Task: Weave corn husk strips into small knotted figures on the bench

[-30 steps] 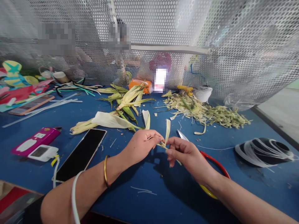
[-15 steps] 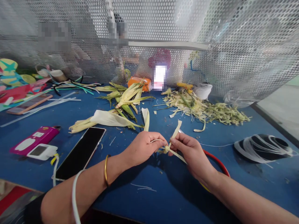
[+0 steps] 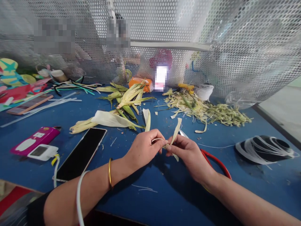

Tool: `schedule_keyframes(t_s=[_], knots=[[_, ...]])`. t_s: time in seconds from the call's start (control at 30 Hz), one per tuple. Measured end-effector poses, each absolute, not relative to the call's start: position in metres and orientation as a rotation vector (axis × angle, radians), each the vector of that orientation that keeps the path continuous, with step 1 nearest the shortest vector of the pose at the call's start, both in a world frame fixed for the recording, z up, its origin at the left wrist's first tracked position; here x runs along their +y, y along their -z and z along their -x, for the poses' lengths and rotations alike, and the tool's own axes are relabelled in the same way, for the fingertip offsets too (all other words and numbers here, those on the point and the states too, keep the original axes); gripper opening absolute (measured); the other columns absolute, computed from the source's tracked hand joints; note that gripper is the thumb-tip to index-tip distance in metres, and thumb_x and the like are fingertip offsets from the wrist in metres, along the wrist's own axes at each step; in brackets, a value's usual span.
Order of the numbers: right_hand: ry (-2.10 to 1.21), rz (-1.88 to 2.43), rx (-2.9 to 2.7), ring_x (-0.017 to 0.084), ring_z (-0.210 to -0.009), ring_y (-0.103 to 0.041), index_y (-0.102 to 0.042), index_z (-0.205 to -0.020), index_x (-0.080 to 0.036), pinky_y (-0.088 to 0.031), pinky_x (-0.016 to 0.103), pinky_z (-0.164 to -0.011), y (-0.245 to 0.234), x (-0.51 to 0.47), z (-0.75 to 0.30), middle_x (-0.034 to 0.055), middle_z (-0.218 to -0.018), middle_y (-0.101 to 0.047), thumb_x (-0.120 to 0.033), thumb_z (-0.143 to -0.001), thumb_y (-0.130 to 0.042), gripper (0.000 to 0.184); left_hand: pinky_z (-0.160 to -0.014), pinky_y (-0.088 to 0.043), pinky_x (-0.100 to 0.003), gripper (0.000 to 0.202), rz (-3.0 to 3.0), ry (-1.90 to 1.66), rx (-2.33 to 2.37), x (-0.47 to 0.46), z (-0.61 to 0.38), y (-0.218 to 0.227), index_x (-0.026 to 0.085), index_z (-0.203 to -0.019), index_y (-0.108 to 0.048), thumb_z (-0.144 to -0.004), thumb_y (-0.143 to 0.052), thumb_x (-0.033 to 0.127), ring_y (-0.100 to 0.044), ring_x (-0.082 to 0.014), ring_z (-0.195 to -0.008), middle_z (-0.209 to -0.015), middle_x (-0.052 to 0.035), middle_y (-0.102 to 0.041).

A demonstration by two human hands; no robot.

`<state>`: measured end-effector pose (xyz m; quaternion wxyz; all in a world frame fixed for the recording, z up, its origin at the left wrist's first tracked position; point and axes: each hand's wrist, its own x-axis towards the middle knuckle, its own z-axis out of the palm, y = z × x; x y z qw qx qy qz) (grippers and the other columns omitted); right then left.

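Both hands, the left hand [image 3: 144, 147] and the right hand [image 3: 188, 153], pinch one thin leaf strip [image 3: 175, 132] between them, held tight above the table [image 3: 150, 201] so it stays put.

The left hand [image 3: 143, 149] and the right hand [image 3: 188, 153] pinch one pale husk strip [image 3: 175, 133] between them, above the blue table [image 3: 150, 179]. A black phone [image 3: 81, 153] lies at nine o'clock, a husk pile [image 3: 204, 111] at one o'clock.

Head camera, angled forward and down, close over blue table [image 3: 164, 201]
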<state>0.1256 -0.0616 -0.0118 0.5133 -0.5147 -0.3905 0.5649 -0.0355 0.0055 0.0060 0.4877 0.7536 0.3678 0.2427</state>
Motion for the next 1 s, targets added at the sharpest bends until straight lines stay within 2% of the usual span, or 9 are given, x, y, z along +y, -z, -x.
schedule_keyframes(t_s=[0.5, 0.63, 0.7, 0.8, 0.9, 1.0], knots=[[-1.282, 1.260, -1.010, 0.015, -0.064, -0.063, -0.062, -0.074, -0.019, -0.050, 0.029, -0.066, 0.009, -0.063, -0.122, -0.0004, -0.067, -0.066, -0.038, -0.071, -0.076, 0.023, -0.060, -0.036, -0.024, 0.019, -1.901, -0.601, 0.956, 0.002, 0.033, -0.007, 0.019, -0.074, -0.056, -0.089, -0.054, 0.029, -0.050, -0.0106, -0.058, -0.060, 0.0047, -0.055], [-1.284, 1.252, -0.997, 0.014, -0.070, -0.061, -0.066, -0.078, -0.019, -0.048, 0.028, -0.070, 0.007, -0.062, -0.125, 0.0002, -0.073, -0.067, -0.039, -0.073, -0.076, 0.023, -0.057, -0.036, -0.023, 0.020, -1.710, -0.568, 0.922, 0.007, 0.034, -0.008, 0.018, -0.075, -0.056, -0.087, -0.057, 0.033, -0.048, -0.0099, -0.055, -0.057, 0.0050, -0.053], [-1.275, 1.253, -0.947, 0.013, -0.069, -0.058, -0.068, -0.081, -0.018, -0.046, 0.026, -0.067, 0.006, -0.062, -0.127, 0.0000, -0.074, -0.066, -0.040, -0.074, -0.075, 0.024, -0.053, -0.035, -0.022, 0.022, -1.553, -0.521, 0.904, 0.011, 0.034, -0.009, 0.017, -0.077, -0.058, -0.085, -0.060, 0.037, -0.047, -0.0091, -0.052, -0.056, 0.0049, -0.053], [-1.203, 1.261, -0.864, 0.012, -0.063, -0.054, -0.068, -0.078, -0.018, -0.043, 0.025, -0.060, 0.007, -0.062, -0.130, -0.0010, -0.069, -0.063, -0.041, -0.076, -0.074, 0.024, -0.050, -0.032, -0.022, 0.035, -1.361, -0.447, 0.865, 0.013, 0.033, -0.009, 0.014, -0.085, -0.065, -0.083, -0.061, 0.049, -0.047, -0.0079, -0.050, -0.062, 0.0012, -0.060], [-1.096, 1.242, -0.847, 0.012, -0.064, -0.055, -0.067, -0.076, -0.019, -0.044, 0.026, -0.063, 0.008, -0.061, -0.130, -0.0009, -0.067, -0.062, -0.039, -0.077, -0.073, 0.021, -0.051, -0.033, -0.022, 0.051, -1.243, -0.406, 0.830, 0.013, 0.033, -0.009, 0.013, -0.094, -0.070, -0.083, -0.056, 0.061, -0.051, -0.0081, -0.053, -0.073, -0.0043, -0.068], [-1.066, 1.245, -0.911, 0.013, -0.064, -0.058, -0.067, -0.074, -0.019, -0.048, 0.027, -0.064, 0.007, -0.061, -0.130, 0.0002, -0.068, -0.065, -0.037, -0.076, -0.073, 0.019, -0.054, -0.038, -0.022, 0.042, -1.260, -0.386, 0.839, 0.011, 0.033, -0.009, 0.014, -0.091, -0.073, -0.081, -0.064, 0.054, -0.054, -0.0082, -0.056, -0.078, -0.0053, -0.071]])
